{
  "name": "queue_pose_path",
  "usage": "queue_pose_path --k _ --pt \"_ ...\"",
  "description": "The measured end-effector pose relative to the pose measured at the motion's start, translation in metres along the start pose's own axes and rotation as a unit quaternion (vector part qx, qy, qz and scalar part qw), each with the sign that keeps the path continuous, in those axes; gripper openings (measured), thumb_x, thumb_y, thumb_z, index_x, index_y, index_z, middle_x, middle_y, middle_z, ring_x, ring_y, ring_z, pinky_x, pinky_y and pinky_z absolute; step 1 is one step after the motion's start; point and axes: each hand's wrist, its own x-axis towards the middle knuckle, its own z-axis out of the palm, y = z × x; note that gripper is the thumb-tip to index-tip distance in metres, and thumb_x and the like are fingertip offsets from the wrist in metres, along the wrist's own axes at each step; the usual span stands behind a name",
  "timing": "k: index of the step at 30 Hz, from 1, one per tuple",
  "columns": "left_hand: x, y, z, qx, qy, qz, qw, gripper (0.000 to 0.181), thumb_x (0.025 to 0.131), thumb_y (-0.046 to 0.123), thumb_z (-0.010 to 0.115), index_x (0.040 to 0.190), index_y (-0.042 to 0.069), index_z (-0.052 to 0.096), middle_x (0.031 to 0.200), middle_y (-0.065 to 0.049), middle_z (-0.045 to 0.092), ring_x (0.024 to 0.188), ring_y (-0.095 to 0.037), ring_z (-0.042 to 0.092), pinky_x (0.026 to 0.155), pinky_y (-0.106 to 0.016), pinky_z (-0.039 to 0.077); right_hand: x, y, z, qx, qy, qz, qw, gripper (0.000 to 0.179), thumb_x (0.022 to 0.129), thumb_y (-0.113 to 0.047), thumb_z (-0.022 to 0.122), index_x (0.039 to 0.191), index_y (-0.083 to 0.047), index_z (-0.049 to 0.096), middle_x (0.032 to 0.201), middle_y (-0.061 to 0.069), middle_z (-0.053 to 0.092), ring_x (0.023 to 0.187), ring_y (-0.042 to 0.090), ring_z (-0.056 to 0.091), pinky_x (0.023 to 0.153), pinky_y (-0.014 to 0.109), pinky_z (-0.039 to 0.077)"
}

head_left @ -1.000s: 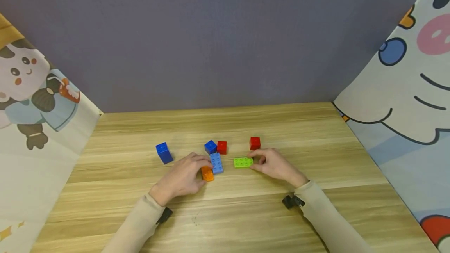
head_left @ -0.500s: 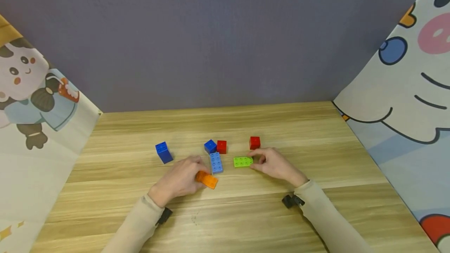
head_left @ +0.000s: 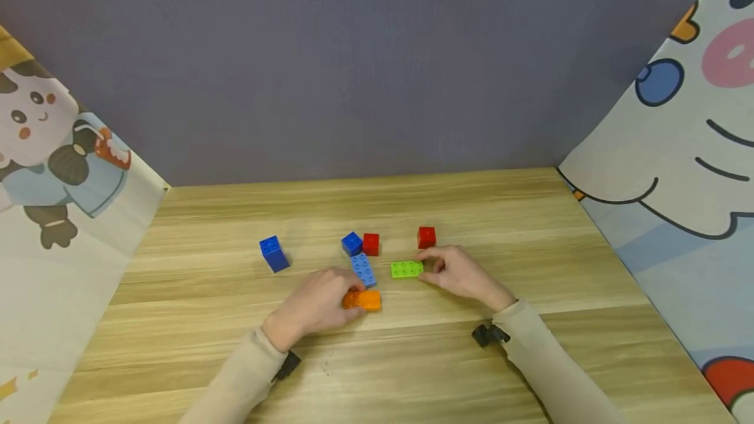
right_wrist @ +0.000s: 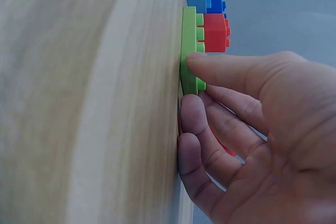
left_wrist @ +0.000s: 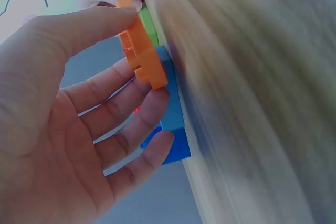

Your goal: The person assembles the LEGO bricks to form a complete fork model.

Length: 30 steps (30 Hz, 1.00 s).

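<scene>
My left hand [head_left: 321,300] pinches an orange toy brick [head_left: 371,300] between thumb and fingers, just in front of the light blue brick [head_left: 363,269]. In the left wrist view the thumb presses one side of the orange brick [left_wrist: 142,45], its studs facing the palm. On the right, my right hand [head_left: 459,273] grips the right end of a flat lime green brick [head_left: 406,269] lying on the table. Its thumb lies on the green brick's near side in the right wrist view, while the fingertips behind are partly hidden.
Behind the light blue brick stand a small blue brick [head_left: 352,243] and a red brick [head_left: 371,244], close together. Another red brick [head_left: 427,237] sits beyond my right hand. A tall blue brick [head_left: 273,254] stands at the left. A grey panel [head_left: 365,70] rises behind the wooden table [head_left: 412,371].
My left hand has drawn the orange brick away from the light blue brick's left side, turned it sideways and moved it right. The right hand has kept its hold on the green brick.
</scene>
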Motion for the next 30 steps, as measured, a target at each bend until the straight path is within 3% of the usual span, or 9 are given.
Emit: queue_pose_path --k 8,16,23,30 --pt "0.008 -0.001 0.007 -0.009 0.012 -0.004 0.9999 0.034 0.093 0.033 0.082 0.118 0.011 0.08 0.113 -0.003 0.081 0.092 -0.015 0.07 0.086 -0.037 0.06 0.0 0.001 0.0 0.006 -0.001 -0.006 1.0 0.037 0.095 -0.018 0.081 0.132 -0.015 0.076 0.095 0.001 0.072 0.074 0.014 0.058 0.061 0.026 0.048" --pt "0.019 -0.005 0.007 -0.013 0.046 -0.025 0.9985 0.035 0.093 0.028 0.084 0.12 0.007 0.079 0.12 -0.011 0.079 0.111 -0.032 0.074 0.099 -0.05 0.06 0.0 0.0 0.0 0.006 0.001 -0.005 1.0 0.037 0.095 -0.018 0.081 0.132 -0.015 0.076 0.098 0.002 0.073 0.076 0.014 0.059 0.063 0.027 0.049" --pt "0.017 -0.007 0.006 0.008 0.043 -0.046 0.998 0.034 0.091 0.025 0.086 0.119 0.008 0.079 0.119 -0.009 0.079 0.108 -0.03 0.074 0.096 -0.048 0.061 0.0 -0.001 0.001 -0.002 0.0 -0.005 1.0 0.037 0.095 -0.019 0.081 0.131 -0.015 0.076 0.1 0.003 0.074 0.078 0.013 0.06 0.065 0.027 0.05" --pt "0.015 -0.003 0.005 0.005 0.042 -0.046 0.9981 0.034 0.089 0.022 0.087 0.118 0.007 0.079 0.119 -0.01 0.078 0.105 -0.03 0.074 0.093 -0.048 0.061 0.001 -0.001 0.0 -0.002 0.0 -0.01 0.9999 0.036 0.095 -0.018 0.082 0.131 -0.015 0.076 0.096 0.001 0.074 0.074 0.013 0.058 0.063 0.026 0.049"
